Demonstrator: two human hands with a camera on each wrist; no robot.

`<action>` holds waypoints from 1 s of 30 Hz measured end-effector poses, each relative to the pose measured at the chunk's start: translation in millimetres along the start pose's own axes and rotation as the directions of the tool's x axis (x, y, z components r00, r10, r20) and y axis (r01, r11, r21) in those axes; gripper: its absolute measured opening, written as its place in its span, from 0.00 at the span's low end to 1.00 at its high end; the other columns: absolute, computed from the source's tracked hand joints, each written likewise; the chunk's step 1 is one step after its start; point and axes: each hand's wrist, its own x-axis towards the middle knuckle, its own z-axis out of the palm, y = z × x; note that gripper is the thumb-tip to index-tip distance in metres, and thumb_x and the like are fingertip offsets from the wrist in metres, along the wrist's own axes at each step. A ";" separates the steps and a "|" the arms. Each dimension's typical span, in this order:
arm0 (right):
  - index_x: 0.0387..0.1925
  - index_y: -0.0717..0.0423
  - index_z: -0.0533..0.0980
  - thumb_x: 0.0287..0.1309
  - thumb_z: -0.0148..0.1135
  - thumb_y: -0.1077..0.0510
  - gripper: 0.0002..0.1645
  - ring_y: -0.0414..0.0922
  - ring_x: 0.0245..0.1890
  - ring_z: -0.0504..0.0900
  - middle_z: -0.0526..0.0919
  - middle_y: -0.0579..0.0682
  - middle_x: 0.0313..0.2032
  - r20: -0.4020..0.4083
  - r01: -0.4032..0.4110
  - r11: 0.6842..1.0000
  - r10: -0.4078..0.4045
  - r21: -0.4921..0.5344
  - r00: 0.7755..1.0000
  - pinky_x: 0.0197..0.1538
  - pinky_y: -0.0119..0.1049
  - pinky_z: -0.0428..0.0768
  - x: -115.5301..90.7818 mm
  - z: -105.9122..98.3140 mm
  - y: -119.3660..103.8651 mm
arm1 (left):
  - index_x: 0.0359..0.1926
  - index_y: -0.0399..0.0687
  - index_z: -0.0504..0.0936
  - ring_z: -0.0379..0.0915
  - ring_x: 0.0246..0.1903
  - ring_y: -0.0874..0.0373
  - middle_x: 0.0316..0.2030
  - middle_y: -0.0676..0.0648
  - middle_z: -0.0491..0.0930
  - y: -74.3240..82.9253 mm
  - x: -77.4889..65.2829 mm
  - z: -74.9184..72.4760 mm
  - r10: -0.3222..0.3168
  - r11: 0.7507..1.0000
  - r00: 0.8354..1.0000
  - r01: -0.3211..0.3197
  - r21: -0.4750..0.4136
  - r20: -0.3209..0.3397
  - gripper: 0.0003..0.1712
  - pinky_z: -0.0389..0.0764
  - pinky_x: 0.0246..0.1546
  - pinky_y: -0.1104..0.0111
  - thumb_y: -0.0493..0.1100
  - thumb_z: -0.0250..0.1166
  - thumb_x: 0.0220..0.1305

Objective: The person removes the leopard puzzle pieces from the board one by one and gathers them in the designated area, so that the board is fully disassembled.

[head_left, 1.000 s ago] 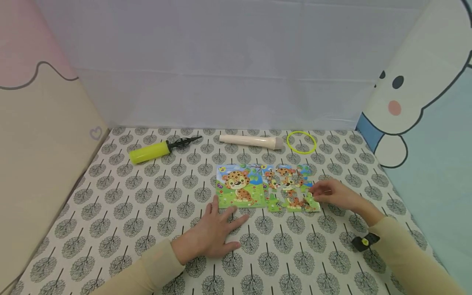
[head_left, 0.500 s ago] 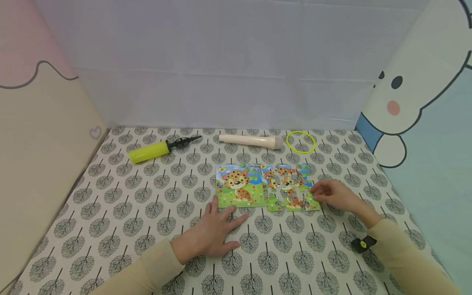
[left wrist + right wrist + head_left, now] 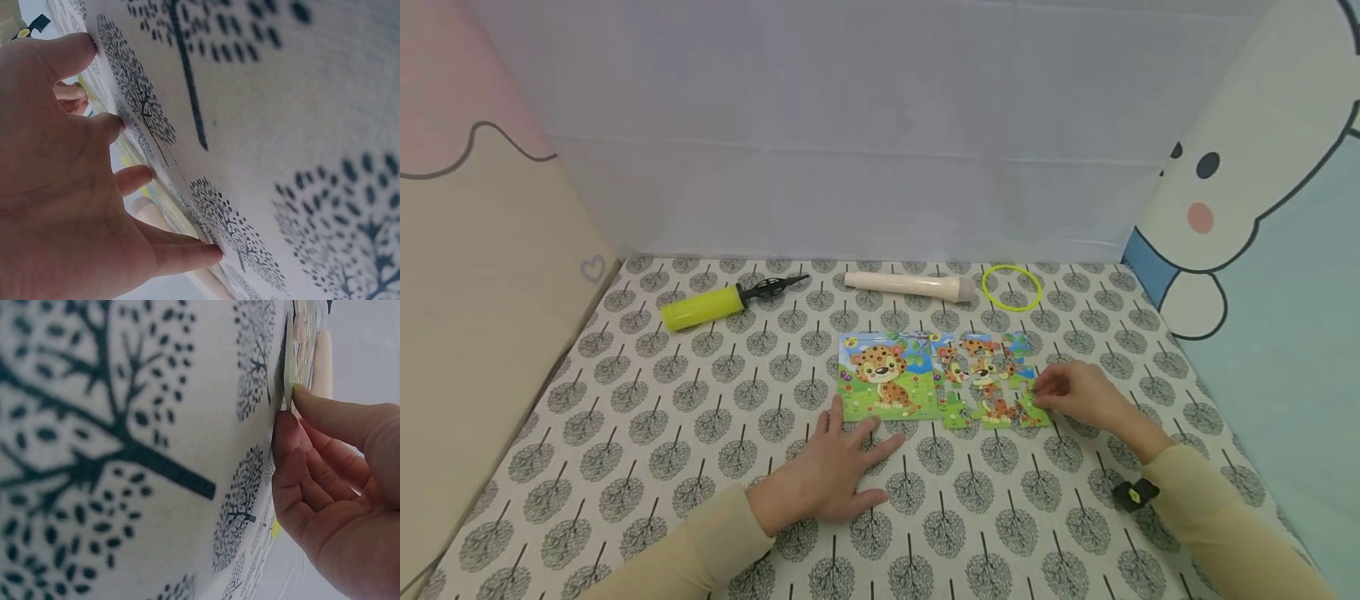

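In the head view, a square leopard picture board [image 3: 891,379] lies flat at mid-table. Touching or nearly touching its right side is a leopard jigsaw puzzle [image 3: 998,412], with tablecloth showing through gaps between its pieces. My left hand [image 3: 838,475] rests palm down with spread fingers, its fingertips at the board's lower left edge. My right hand [image 3: 1086,396] pinches a green corner puzzle piece [image 3: 1033,412] at the puzzle's right edge. In the right wrist view, thumb [image 3: 331,415] and index finger meet at that thin edge. The piece's face is hidden there.
A yellow hand pump [image 3: 703,308] with a black nozzle lies at the back left. Behind the board are a pale pink microphone-like stick [image 3: 902,285] and a yellow ring [image 3: 1012,309]. Fabric walls enclose the tree-print tablecloth [image 3: 700,433] at the back and sides.
My right hand has shifted very slightly to the right along the puzzle's edge. The left hand, board and other objects have stayed put.
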 end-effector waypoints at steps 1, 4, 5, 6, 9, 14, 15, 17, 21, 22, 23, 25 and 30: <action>0.36 0.58 0.80 0.51 0.72 0.57 0.12 0.43 0.30 0.82 0.83 0.45 0.30 -0.001 -0.005 1.000 0.005 -0.006 1.000 0.34 0.41 0.82 0.0 -0.1 0.0 | 0.75 0.70 0.46 0.38 0.61 0.17 0.70 0.43 0.53 0.0 0.1 0.0 0.000 1.000 1.000 0.000 0.002 0.001 0.43 0.57 0.59 0.36 0.75 0.39 0.63; 0.35 0.58 0.80 0.51 0.72 0.57 0.12 0.44 0.31 0.82 0.83 0.45 0.30 -0.006 -0.013 1.000 0.012 -0.018 1.000 0.35 0.42 0.82 0.6 0.8 0.8 | 0.75 0.70 0.45 0.38 0.61 0.17 0.70 0.43 0.53 -0.5 0.1 0.3 0.002 1.000 1.000 -0.002 0.002 0.003 0.43 0.57 0.58 0.36 0.75 0.39 0.63; 0.35 0.58 0.80 0.51 0.72 0.57 0.12 0.44 0.31 0.82 0.83 0.45 0.30 -0.008 -0.012 1.000 0.012 -0.020 1.000 0.35 0.42 0.82 0.9 1.3 1.2 | 0.75 0.70 0.45 0.38 0.61 0.17 0.70 0.43 0.53 -0.6 0.0 0.3 0.002 1.000 1.000 -0.002 0.004 0.004 0.43 0.57 0.58 0.36 0.76 0.39 0.63; 0.35 0.58 0.80 0.51 0.72 0.57 0.12 0.44 0.30 0.82 0.82 0.45 0.30 -0.009 -0.009 1.000 0.009 -0.024 1.000 0.35 0.42 0.82 1.2 1.9 1.7 | 0.75 0.70 0.45 0.38 0.61 0.17 0.70 0.43 0.53 -0.8 0.0 0.4 0.002 1.000 1.000 -0.002 0.006 0.005 0.43 0.57 0.58 0.36 0.76 0.39 0.63; 0.34 0.57 0.80 0.51 0.73 0.57 0.11 0.43 0.29 0.81 0.82 0.44 0.29 -0.020 0.003 0.999 -0.003 -0.039 1.000 0.33 0.41 0.81 2.3 2.8 3.6 | 0.75 0.71 0.45 0.38 0.61 0.17 0.70 0.43 0.53 -1.2 0.4 0.4 0.003 1.000 1.000 -0.003 0.011 0.007 0.43 0.57 0.58 0.36 0.76 0.38 0.63; 0.33 0.53 0.80 0.53 0.71 0.56 0.08 0.41 0.27 0.80 0.81 0.42 0.27 -0.103 0.010 0.999 -0.015 -0.046 0.995 0.30 0.40 0.80 3.2 2.1 3.4 | 0.75 0.70 0.46 0.39 0.61 0.17 0.70 0.43 0.53 -2.4 2.3 0.0 0.009 1.000 1.000 -0.009 0.005 -0.002 0.43 0.58 0.58 0.36 0.76 0.39 0.63; 0.32 0.53 0.80 0.54 0.70 0.56 0.07 0.41 0.26 0.80 0.81 0.42 0.26 -0.121 0.009 0.999 -0.014 -0.042 0.993 0.30 0.40 0.80 3.1 2.0 2.8 | 0.75 0.70 0.46 0.40 0.61 0.17 0.70 0.43 0.53 -2.6 2.4 -0.2 0.010 1.000 1.000 -0.010 0.004 -0.004 0.43 0.58 0.58 0.36 0.76 0.40 0.63; 0.32 0.53 0.80 0.56 0.69 0.56 0.05 0.41 0.25 0.80 0.81 0.42 0.26 -0.149 0.008 0.999 -0.013 -0.033 0.989 0.28 0.39 0.79 2.5 2.3 1.4 | 0.75 0.70 0.47 0.40 0.61 0.17 0.69 0.43 0.53 -3.1 2.2 -0.7 0.011 1.000 1.000 -0.011 -0.002 -0.006 0.43 0.56 0.59 0.37 0.75 0.41 0.63; 0.36 0.55 0.80 0.58 0.67 0.56 0.07 0.42 0.26 0.80 0.82 0.44 0.27 -0.166 -0.004 1.000 -0.001 -0.026 0.986 0.28 0.39 0.79 0.5 2.8 -1.0 | 0.75 0.70 0.49 0.38 0.61 0.17 0.69 0.43 0.54 -3.6 1.6 -1.5 0.018 1.000 1.000 -0.019 -0.013 -0.018 0.43 0.51 0.61 0.37 0.75 0.43 0.62; 0.37 0.56 0.80 0.58 0.67 0.56 0.08 0.43 0.27 0.80 0.82 0.45 0.28 -0.169 -0.003 1.000 -0.001 -0.023 0.986 0.29 0.40 0.79 0.1 3.1 -1.3 | 0.74 0.70 0.49 0.38 0.62 0.17 0.69 0.43 0.54 -3.6 1.4 -1.5 0.021 1.000 1.000 -0.021 -0.015 -0.023 0.43 0.50 0.62 0.37 0.75 0.43 0.62; 0.39 0.57 0.80 0.58 0.66 0.56 0.10 0.43 0.28 0.81 0.82 0.45 0.29 -0.172 -0.001 1.000 -0.003 -0.022 0.985 0.29 0.41 0.80 -0.1 3.3 -1.3 | 0.74 0.70 0.50 0.38 0.62 0.18 0.68 0.42 0.54 -3.6 1.4 -1.3 0.025 1.000 0.999 -0.025 -0.015 -0.030 0.43 0.49 0.62 0.37 0.75 0.44 0.62; 0.42 0.58 0.80 0.59 0.66 0.55 0.12 0.44 0.30 0.81 0.83 0.47 0.31 -0.185 0.008 1.000 -0.012 -0.021 0.983 0.30 0.42 0.80 0.0 3.7 -1.2 | 0.74 0.69 0.51 0.37 0.63 0.19 0.67 0.42 0.55 -4.0 1.6 -0.5 0.034 0.999 0.998 -0.034 -0.006 -0.052 0.43 0.49 0.63 0.38 0.75 0.45 0.61; 0.46 0.60 0.78 0.60 0.65 0.55 0.16 0.44 0.29 0.81 0.83 0.49 0.32 -0.200 0.020 1.000 -0.024 -0.022 0.980 0.29 0.41 0.79 0.5 3.9 -0.1 | 0.73 0.66 0.56 0.39 0.65 0.23 0.65 0.41 0.57 -6.3 4.4 2.9 0.072 0.996 0.988 -0.077 -0.034 -0.138 0.45 0.49 0.63 0.39 0.75 0.50 0.59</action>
